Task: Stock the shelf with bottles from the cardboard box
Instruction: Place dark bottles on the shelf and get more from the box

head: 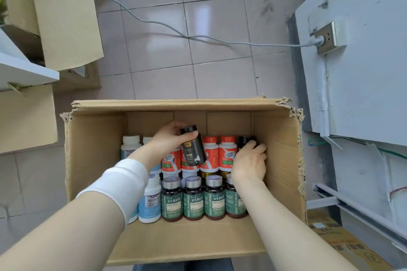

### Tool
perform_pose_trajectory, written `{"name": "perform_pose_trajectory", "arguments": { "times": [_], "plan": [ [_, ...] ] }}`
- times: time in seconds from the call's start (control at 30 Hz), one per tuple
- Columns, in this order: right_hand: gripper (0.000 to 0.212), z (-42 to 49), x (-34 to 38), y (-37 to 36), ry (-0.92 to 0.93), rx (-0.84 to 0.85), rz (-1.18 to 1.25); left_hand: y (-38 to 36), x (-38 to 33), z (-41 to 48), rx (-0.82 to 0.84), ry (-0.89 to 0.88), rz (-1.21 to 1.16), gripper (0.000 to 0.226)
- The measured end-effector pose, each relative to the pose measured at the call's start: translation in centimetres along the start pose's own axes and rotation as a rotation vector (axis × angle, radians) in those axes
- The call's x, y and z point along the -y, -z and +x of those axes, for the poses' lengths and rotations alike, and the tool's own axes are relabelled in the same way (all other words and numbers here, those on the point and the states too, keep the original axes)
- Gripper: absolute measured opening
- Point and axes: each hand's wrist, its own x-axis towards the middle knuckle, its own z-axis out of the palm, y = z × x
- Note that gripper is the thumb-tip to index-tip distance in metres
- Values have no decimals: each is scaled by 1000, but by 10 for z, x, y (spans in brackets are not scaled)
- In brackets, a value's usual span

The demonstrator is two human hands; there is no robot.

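An open cardboard box (94, 160) sits on the floor below me, packed with upright bottles. Green-labelled brown bottles (193, 201) line the near row, red-and-white bottles (228, 153) stand behind them, and white bottles with blue labels (152, 200) fill the left side. My left hand (169, 137) holds a black bottle (193, 146) lifted above the others, tilted. My right hand (250, 161) reaches into the box's right side with its fingers closed around another black bottle (244, 139) standing in the back row.
Grey shelf boards (26, 68) and stacked cardboard boxes (66, 15) stand at the left. A grey cabinet with a wall socket (328, 37) is on the right; a cable (176, 31) runs across the tiled floor. Another printed carton (343, 246) lies at lower right.
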Motion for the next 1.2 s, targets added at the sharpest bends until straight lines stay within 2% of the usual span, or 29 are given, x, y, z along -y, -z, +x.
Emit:
{"name": "perform_pose_trajectory", "arguments": {
  "times": [0.13, 0.33, 0.5, 0.63, 0.77, 0.87, 0.93, 1.07, 1.13, 1.2],
  "plan": [
    [54, 11, -3, 10, 102, 31, -183, 0, 5, 0, 41, 10, -26, 55],
    [48, 23, 3, 31, 286, 135, -491, -5, 3, -1, 29, -47, -49, 47],
    [57, 19, 4, 37, 350, 84, -571, -7, 8, 0, 13, -67, -78, 43],
    [61, 13, -5, 43, 380, 34, -459, -10, 10, -5, -30, -103, -147, 43],
    [72, -4, -19, 67, 424, -23, -237, -9, 1, -24, -76, -174, -203, 40],
    [66, -26, -32, 87, 443, -20, 23, -5, -12, -48, -101, -216, -242, 25],
    [59, -42, -43, 98, 395, 24, 297, -1, -22, -69, -111, -252, -296, 13],
    [49, -93, -60, 120, 304, 250, 1004, 12, -46, -124, -115, -331, -415, 13],
    [42, -125, -68, 131, 273, 413, 1303, 17, -57, -155, -102, -376, -487, 6],
    [57, -157, -78, 137, 289, 593, 1553, 20, -66, -184, -80, -422, -535, 6]
  ]
}}
